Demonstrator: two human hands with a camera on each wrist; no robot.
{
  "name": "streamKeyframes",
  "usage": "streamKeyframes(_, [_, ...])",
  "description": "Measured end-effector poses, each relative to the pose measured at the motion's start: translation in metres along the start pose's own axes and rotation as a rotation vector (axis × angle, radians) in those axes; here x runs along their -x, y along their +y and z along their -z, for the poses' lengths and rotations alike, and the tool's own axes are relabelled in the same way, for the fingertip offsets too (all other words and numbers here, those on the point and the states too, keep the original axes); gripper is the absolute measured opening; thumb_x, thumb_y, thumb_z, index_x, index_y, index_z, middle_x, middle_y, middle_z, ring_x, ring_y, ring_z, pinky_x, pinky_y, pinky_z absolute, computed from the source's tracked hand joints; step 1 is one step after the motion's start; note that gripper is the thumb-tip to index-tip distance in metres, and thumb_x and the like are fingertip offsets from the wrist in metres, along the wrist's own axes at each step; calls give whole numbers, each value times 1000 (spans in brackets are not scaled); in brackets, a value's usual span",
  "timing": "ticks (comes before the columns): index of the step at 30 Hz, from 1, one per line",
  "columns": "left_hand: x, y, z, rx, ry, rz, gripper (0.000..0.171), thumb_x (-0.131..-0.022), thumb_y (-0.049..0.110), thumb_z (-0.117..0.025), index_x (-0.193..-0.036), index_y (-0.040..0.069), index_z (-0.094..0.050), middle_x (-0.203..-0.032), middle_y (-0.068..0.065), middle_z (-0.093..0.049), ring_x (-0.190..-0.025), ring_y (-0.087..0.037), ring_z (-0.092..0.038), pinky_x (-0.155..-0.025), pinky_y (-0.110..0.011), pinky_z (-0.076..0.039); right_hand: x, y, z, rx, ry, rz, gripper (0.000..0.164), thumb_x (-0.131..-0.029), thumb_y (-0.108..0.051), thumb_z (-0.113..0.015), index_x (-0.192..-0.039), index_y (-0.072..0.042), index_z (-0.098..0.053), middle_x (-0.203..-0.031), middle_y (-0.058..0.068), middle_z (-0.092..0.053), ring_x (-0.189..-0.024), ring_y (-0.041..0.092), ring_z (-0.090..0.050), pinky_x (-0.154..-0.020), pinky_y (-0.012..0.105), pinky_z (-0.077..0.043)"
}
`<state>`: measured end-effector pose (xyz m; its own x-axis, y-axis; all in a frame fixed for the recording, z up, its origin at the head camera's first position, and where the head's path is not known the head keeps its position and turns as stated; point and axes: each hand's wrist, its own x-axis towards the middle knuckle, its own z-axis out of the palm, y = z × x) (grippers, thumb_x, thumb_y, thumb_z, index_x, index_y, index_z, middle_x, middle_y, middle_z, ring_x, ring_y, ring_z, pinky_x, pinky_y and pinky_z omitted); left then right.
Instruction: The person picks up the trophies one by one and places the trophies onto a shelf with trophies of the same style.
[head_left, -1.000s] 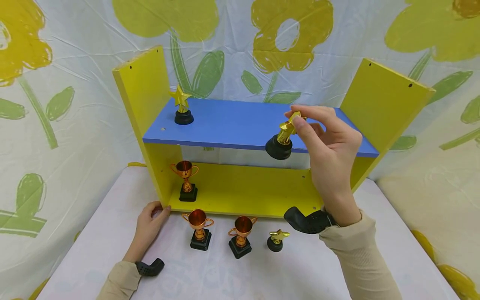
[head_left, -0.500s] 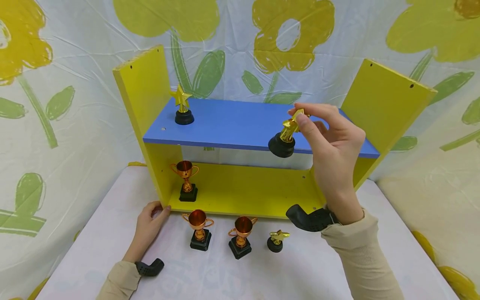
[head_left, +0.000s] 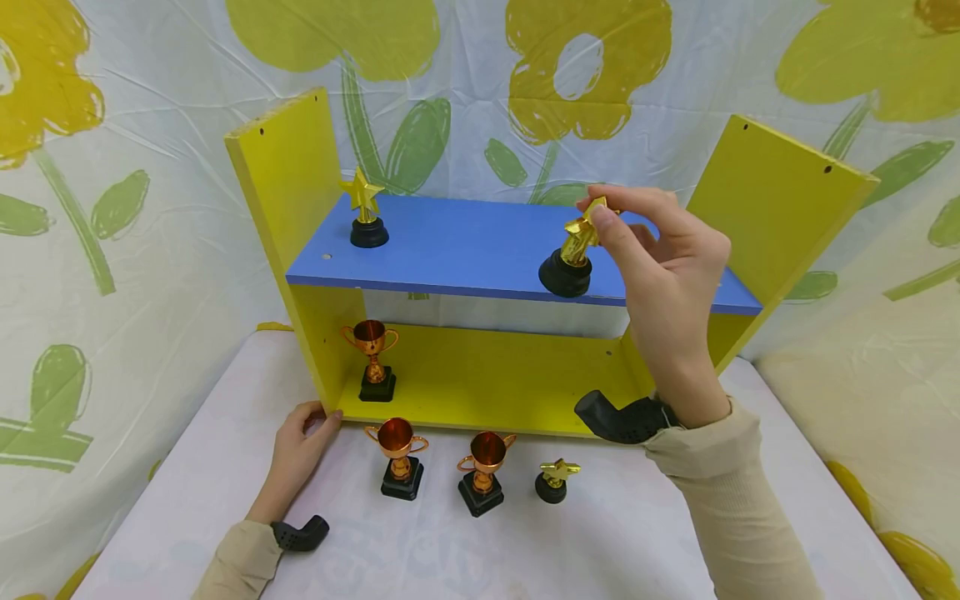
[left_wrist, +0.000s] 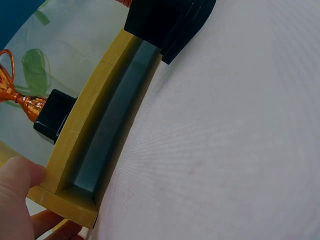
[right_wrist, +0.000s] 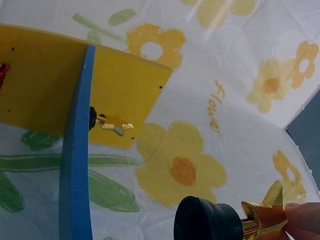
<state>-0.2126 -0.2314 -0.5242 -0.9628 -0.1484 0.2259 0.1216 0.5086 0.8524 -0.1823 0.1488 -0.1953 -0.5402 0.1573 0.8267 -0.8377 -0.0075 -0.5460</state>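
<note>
My right hand (head_left: 667,258) pinches a gold star trophy (head_left: 577,242) by its star, thumb against fingers. Its round black base (right_wrist: 207,220) tilts down and overlaps the front of the blue shelf board (head_left: 450,250) in the head view. My left hand (head_left: 298,446) grips the lower left front corner of the yellow shelf unit (left_wrist: 55,185), thumb on one side and fingers behind. A second star trophy (head_left: 365,210) stands at the left end of the blue board. Below it, a bronze cup trophy (head_left: 372,358) stands on the yellow bottom board.
On the white table in front of the unit stand two bronze cup trophies (head_left: 401,458) and a small gold star trophy (head_left: 553,481). Yellow side panels (head_left: 780,208) rise at both ends. A flower-printed cloth (head_left: 465,50) hangs behind.
My right hand has lifted the star trophy upward and slightly to the right, its base rising against the blue board's front edge. The left hand stays at the corner.
</note>
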Motion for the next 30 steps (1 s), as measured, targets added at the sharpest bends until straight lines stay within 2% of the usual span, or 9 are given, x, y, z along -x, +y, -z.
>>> streamKeyframes(12, [0, 1, 0, -4, 0, -3, 37, -95, 29, -67, -117, 1, -62, -119, -17, -61, -113, -27, -53, -98, -45, -40, -11, 5, -1, 55, -10, -4, 13, -91, 2, -67, -101, 8, -74, -94, 15, -72, -92, 30, -60, -69, 28, -50])
streamKeyframes(19, [-1, 0, 0, -2, -3, -2, 38, -95, 30, -66, -118, 0, -61, -119, -18, -61, -113, -28, -53, -98, -46, -39, -18, 9, -5, 6, -6, -74, 13, -89, 5, -68, -100, 6, -75, -93, 11, -73, -93, 26, -59, -70, 24, -50])
streamKeyframes(24, [-1, -1, 0, 6, -5, 4, 38, -96, 31, -66, -118, 0, -62, -119, -18, -61, -113, -28, -53, -98, -46, -39, -20, 16, -6, 21, -20, -92, 13, -89, 3, -69, -100, 5, -75, -95, 11, -73, -87, 25, -63, -69, 24, -50])
streamKeyframes(30, [0, 0, 0, 4, -8, 4, 38, -96, 31, -66, -118, 0, -61, -119, -18, -61, -113, -29, -53, -99, -47, -39, -19, 24, -10, 118, -56, -64, 12, -90, -1, -70, -101, 2, -76, -95, 10, -72, -97, 25, -58, -61, 25, -44])
